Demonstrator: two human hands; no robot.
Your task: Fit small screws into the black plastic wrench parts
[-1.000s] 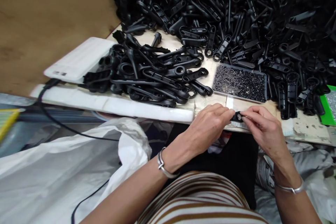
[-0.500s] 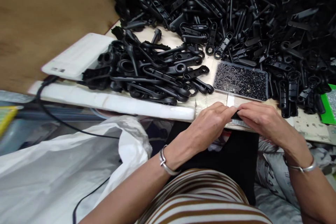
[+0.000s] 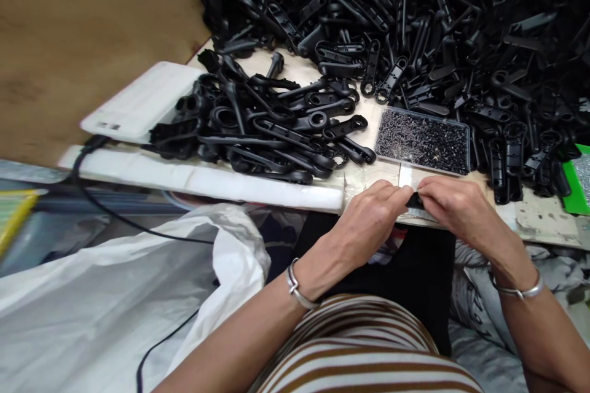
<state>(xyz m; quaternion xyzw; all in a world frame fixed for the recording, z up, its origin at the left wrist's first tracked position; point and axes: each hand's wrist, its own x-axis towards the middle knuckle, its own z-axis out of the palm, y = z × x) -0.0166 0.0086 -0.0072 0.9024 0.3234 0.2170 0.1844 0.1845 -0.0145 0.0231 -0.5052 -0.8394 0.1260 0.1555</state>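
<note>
Black part [image 3: 415,201] between 2 palm-down hands [image 3: 371,218] [image 3: 458,206]

Left hand [image 3: 370,216], right hand [image 3: 461,207] close together; fingers [image 3: 401,197] curled, apparently pinching.

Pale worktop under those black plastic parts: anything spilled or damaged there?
The pale worktop looks blotchy near its right front edge: dark spots stand out. Nothing looks spilled around the clear rectangular plastic tray.

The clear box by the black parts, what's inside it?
The clear box holds lots of tiny pieces, greyer toward the left, blacker toward the right. They hide its bottom, so what's underneath can't be seen.
</note>
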